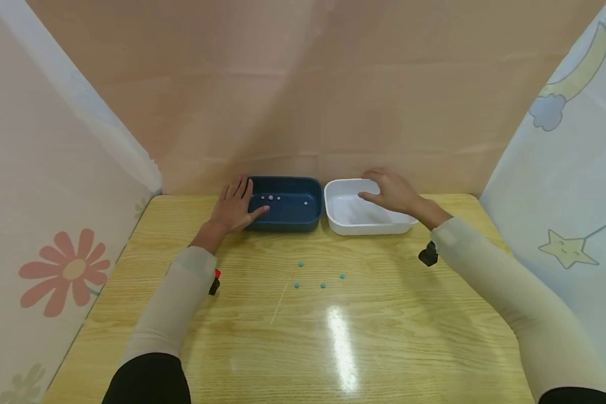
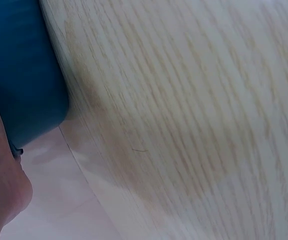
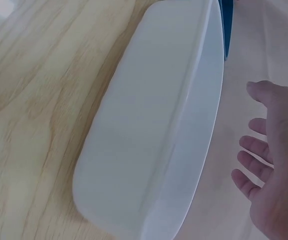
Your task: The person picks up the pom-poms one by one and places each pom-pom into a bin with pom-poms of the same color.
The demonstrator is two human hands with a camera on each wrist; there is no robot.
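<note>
A dark blue basin (image 1: 283,227) stands at the back of the table, with several small pale pink balls (image 1: 271,197) inside. My left hand (image 1: 232,210) lies at its left end, fingers straight and thumb stretched over the rim. Part of that hand also shows beside the blue wall in the left wrist view. Just right of it is a white basin (image 1: 371,229). Above its right part hovers my right hand (image 1: 395,192), thumb spread from loosely bent fingers. In the right wrist view nothing lies between the thumb and fingers of that hand.
Several small turquoise balls (image 1: 323,285) lie scattered on the wooden table (image 1: 262,342) in front of the basins. A tan backdrop (image 1: 293,95) rises right behind the basins. Printed side panels (image 1: 550,185) stand left and right.
</note>
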